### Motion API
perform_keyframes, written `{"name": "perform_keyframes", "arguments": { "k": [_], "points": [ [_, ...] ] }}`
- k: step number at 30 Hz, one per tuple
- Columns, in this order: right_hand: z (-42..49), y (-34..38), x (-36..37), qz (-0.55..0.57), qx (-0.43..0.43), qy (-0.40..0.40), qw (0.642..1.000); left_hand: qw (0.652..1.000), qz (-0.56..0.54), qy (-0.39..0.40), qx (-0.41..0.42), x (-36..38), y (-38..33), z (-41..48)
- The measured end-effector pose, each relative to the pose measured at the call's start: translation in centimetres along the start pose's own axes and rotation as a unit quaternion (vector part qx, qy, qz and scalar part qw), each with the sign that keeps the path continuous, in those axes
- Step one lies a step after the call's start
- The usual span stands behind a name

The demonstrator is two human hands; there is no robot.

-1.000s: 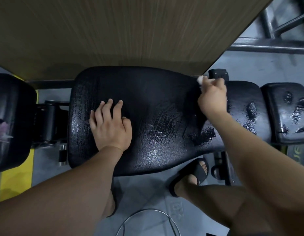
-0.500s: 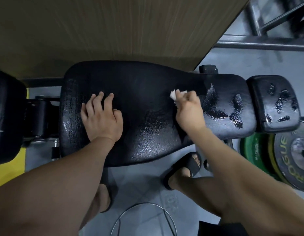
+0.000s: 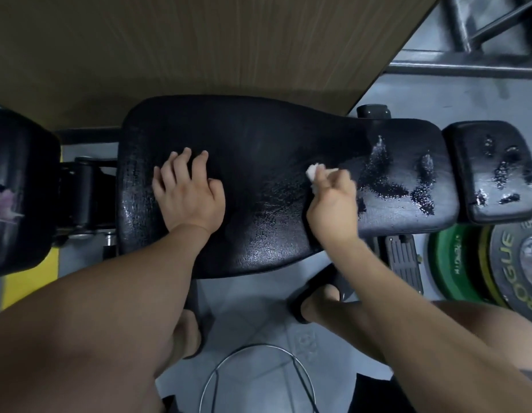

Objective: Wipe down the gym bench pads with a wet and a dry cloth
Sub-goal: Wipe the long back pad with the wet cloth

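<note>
**A white cloth is held on the black bench pad**

A big black shiny bench pad (image 3: 258, 228) is seen across the middle of the frame. The left hand (image 3: 188, 193) is laid flat on the left part of the pad. Its fingers are spread out and nothing is held in it. The right hand (image 3: 333, 204) is curled up, and a small white cloth (image 3: 313, 172) is gripped in its fingers. The cloth is pressed on the pad, a little right of the middle. Only a bit of the cloth can be seen past the fingertips.

Just to the right of the cloth, wet shiny patches (image 3: 384, 183) are seen on the narrow end of the pad. A smaller black square pad (image 3: 491, 150) is placed just beside that end, at the right of the frame. Wet spots (image 3: 503, 171) are seen on it too. Another black pad (image 3: 20, 174) is seen at the left edge.

The top of the frame is filled by a brown wooden board (image 3: 199, 40). At the lower right, a green round weight plate (image 3: 449, 263) is seen near the grey floor (image 3: 258, 317). A foot in a black sandal (image 3: 318, 299) is seen under the right arm.
</note>
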State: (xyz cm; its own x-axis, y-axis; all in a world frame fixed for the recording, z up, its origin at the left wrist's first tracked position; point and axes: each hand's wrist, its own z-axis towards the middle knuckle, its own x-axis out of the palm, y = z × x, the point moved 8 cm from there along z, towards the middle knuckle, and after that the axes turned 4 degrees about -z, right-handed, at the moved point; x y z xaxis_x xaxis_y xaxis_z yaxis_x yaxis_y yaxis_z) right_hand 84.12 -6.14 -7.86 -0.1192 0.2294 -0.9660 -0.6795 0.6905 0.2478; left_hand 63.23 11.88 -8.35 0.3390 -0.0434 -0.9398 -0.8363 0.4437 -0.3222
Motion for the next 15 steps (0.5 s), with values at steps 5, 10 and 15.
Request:
{"name": "perform_keyframes", "arguments": {
  "k": [5, 10, 15],
  "points": [
    [-6.5, 5.8, 0.7, 0.013, -0.204, 0.061, 0.977, 1.000, -0.005, 0.000, 0.005, -0.2, -0.3, 0.1],
    [-2.6, -5.6, -1.5, -0.011, -0.047, 0.026, 0.999, 1.000, -0.005, 0.015, 0.003, -0.1, -0.1, 0.0],
    [-6.1, -0.3, -1.1, 0.033, -0.031, 0.064, 0.997, 0.993, -0.001, 0.120, -0.015, 0.2, -0.6, 0.2]
  ]
}}
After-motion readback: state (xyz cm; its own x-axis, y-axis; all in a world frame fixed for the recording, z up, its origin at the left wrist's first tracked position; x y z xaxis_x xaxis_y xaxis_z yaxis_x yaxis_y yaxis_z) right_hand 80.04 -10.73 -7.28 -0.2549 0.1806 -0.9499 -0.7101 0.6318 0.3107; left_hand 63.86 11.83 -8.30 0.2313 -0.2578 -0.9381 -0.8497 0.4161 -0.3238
